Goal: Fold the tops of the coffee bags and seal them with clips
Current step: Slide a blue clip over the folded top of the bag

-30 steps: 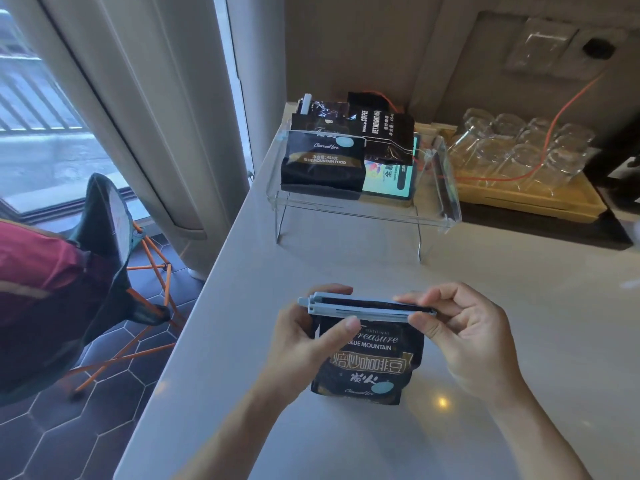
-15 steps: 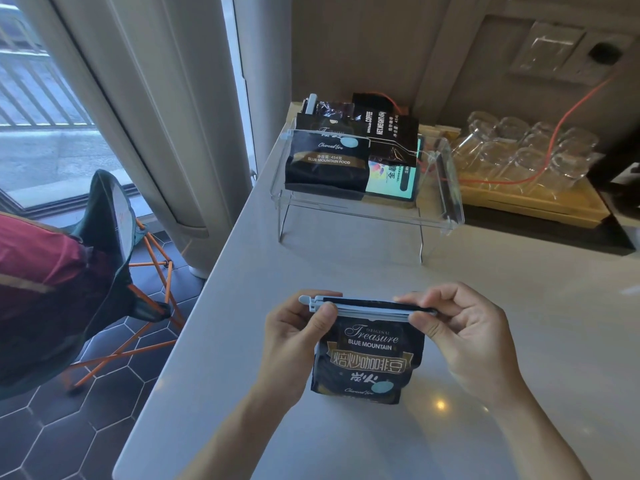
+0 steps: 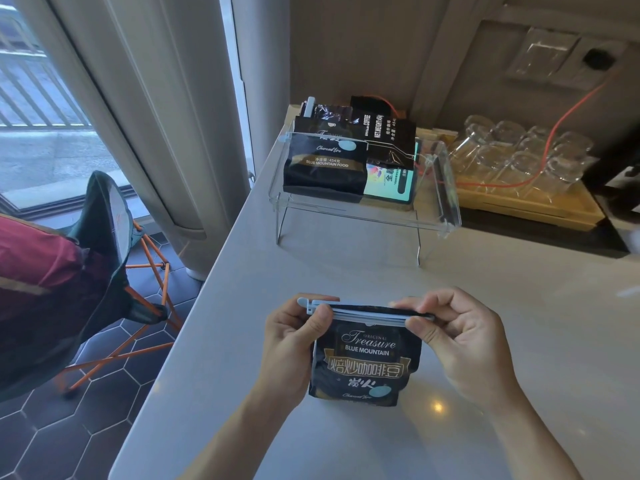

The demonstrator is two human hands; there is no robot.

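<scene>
A black coffee bag (image 3: pixel 367 365) with gold lettering stands upright on the pale counter (image 3: pixel 346 268), near its front. A long light-blue clip (image 3: pixel 367 314) runs across its folded top. My left hand (image 3: pixel 294 344) pinches the clip's left hinge end, thumb on the front of it. My right hand (image 3: pixel 453 337) pinches the clip's right end, where a bit of the bag's top shows between the bars. Farther back, a clear acrylic stand (image 3: pixel 446 202) holds several more dark coffee bags (image 3: pixel 325 164), one of them with a light-blue clip along its top.
Upturned glasses (image 3: pixel 519 150) sit on a wooden tray (image 3: pixel 540 209) at the back right, with an orange cable (image 3: pixel 568 112) draped over them. The counter's left edge drops to a tiled floor with a folding chair (image 3: pixel 114 237) and curtains by the window.
My left thumb has slid left along the clip toward its hinge end. The right hand keeps its grip on the other end; the bag stays put.
</scene>
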